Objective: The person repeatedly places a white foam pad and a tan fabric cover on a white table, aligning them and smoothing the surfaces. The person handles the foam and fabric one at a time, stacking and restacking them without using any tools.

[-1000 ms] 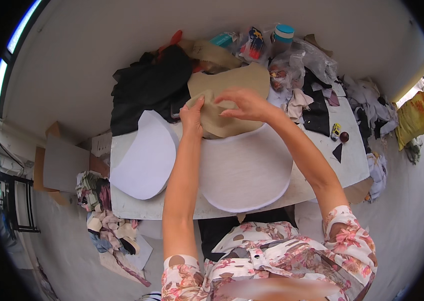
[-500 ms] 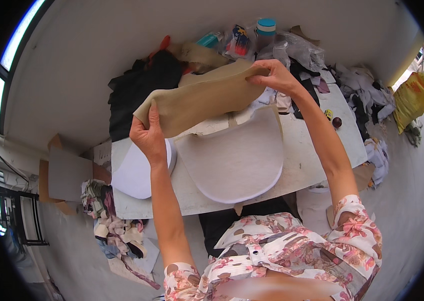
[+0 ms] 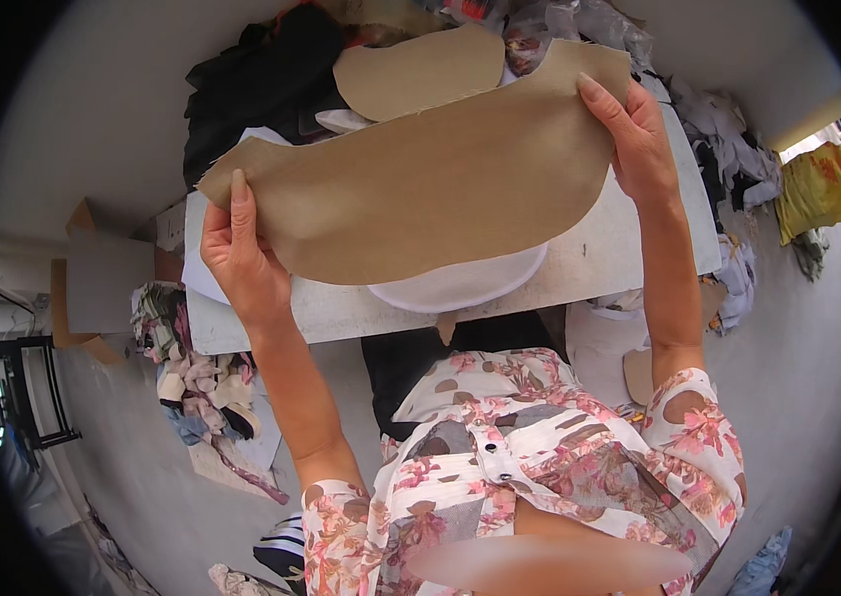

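A tan curved fabric piece (image 3: 420, 189) is stretched between my two hands above the table. My left hand (image 3: 244, 260) pinches its left end, thumb on top. At the right end, my right hand (image 3: 636, 134) grips the upper corner between thumb and fingers. Below the held piece, the rounded edge of a white padded panel (image 3: 470, 283) shows on the white table (image 3: 321, 320); the rest of that panel is hidden. Beyond it lies another tan fabric piece (image 3: 420, 74) with a rounded outline.
Dark cloth (image 3: 261, 84) is heaped at the table's back left, with plastic bags (image 3: 604, 30) at the back right. Fabric scraps (image 3: 207, 382) lie on the floor at left, more (image 3: 728, 149) at right. A cardboard box (image 3: 107, 278) stands left; a yellow bag (image 3: 828, 194) sits far right.
Both hands have drawn the tan fabric piece closer and spread it wider, its broad face now turned to me. It covers most of the white padded panel. The view has shifted.
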### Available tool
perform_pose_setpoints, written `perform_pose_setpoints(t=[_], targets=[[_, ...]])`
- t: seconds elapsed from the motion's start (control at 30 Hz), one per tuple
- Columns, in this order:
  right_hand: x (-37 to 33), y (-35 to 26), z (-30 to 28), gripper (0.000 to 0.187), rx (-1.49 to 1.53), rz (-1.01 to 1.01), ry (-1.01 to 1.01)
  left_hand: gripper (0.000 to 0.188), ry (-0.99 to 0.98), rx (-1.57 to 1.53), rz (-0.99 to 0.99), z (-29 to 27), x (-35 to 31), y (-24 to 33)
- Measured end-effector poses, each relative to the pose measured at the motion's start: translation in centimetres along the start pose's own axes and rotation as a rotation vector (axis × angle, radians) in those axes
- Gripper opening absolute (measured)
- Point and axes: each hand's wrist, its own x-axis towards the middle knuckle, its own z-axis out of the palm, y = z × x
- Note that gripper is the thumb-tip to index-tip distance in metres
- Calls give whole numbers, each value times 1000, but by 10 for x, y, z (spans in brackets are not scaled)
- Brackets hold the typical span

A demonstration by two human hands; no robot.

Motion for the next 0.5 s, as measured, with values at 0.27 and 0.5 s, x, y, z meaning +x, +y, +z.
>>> perform_pose_setpoints(t=[0.27,0.5], targets=[[-25,19,-10,30,20,142,0,21,-22,-89,-193,-8,-22,-22],[-8,75,-16,31,-100,238,1,24,42,179,-331,-19,-11,-78]])
